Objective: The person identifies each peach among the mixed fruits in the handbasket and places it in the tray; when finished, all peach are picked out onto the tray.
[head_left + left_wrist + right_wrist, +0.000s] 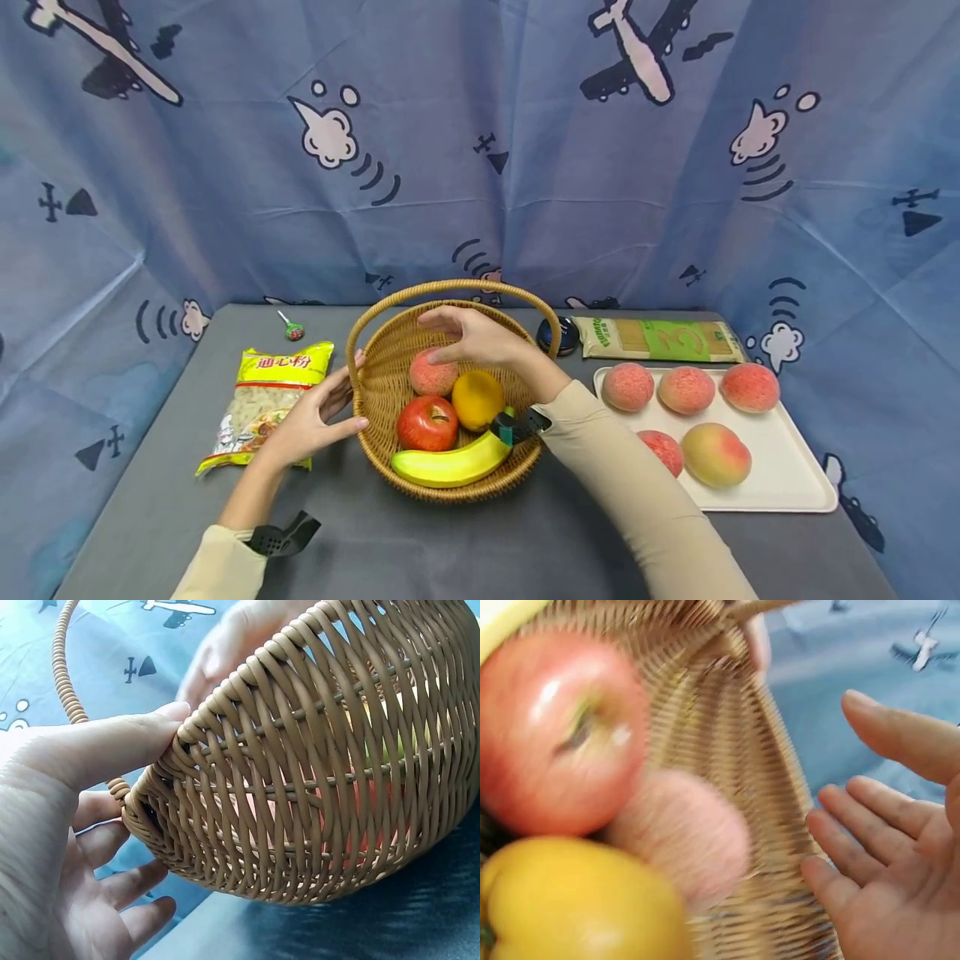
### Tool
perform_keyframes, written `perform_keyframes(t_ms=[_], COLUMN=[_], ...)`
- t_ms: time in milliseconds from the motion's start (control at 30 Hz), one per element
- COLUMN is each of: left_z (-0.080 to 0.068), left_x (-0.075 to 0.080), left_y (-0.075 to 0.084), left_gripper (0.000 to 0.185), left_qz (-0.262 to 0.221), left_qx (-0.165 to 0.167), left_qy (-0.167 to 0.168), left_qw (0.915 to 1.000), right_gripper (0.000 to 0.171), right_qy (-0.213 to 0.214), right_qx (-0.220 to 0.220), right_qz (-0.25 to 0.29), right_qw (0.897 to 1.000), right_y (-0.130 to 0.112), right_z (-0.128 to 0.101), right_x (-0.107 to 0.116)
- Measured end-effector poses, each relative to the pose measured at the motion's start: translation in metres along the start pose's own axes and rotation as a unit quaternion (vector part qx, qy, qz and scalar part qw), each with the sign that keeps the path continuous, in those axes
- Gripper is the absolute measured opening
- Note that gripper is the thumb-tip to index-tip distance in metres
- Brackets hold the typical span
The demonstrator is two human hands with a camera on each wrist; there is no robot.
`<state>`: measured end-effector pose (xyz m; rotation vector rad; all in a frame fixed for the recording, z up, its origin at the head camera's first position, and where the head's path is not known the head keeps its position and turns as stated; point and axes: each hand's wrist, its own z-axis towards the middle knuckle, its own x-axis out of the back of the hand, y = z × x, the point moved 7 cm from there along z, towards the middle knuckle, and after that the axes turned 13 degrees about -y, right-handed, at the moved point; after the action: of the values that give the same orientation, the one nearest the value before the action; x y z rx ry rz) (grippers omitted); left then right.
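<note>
Fingers (855, 806) of the right hand (480, 337) are spread loose above the pink fuzzy peach (432, 374), nothing gripped; the peach lies inside the round woven wicker basket (375, 375), beside a red apple (427, 422), a yellow round fruit (477, 400) and a yellow banana (450, 467). The basket's left wall is braced by the left hand (315, 417), thumb on the rim and fingers straight, likely to keep it from sliding on the grey bench (450, 542). More peaches are laid on the white rectangular tray (787, 483) to the right.
</note>
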<state>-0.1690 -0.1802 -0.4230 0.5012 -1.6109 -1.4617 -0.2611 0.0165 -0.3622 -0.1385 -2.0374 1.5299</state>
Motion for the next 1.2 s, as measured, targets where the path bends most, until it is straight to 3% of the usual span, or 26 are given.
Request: perform_keyframes(t_ms=[200,500,767,1200], left_z=[0.004,0.006,0.005,0.004], left_x=[0.001,0.0,0.0,0.0], left_y=[0.002,0.006,0.007,0.004], left_gripper=[0.078,0.078,0.078,0.078], left_qz=[-0.004,0.001,0.005,-0.001], left_qx=[-0.015,-0.011,-0.02,-0.017], left_qy=[-0.003,-0.005,0.0,0.0], left_qw=[0.9999,0.9999,0.9998,0.9999], right_gripper=[0.06,0.063,0.071,0.067], right_qy=[-0.035,-0.042,-0.038,-0.018], right_qx=[-0.073,-0.109,-0.12,-0.12], right_qz=[-0.008,-0.025,-0.045,-0.139], right_qw=[0.997,0.993,0.991,0.983], right_y=[0.03,0.055,0.061,0.055], right_z=[0.008,0.009,0.015,0.018], right_x=[-0.001,-0.005,-0.012,-0.01])
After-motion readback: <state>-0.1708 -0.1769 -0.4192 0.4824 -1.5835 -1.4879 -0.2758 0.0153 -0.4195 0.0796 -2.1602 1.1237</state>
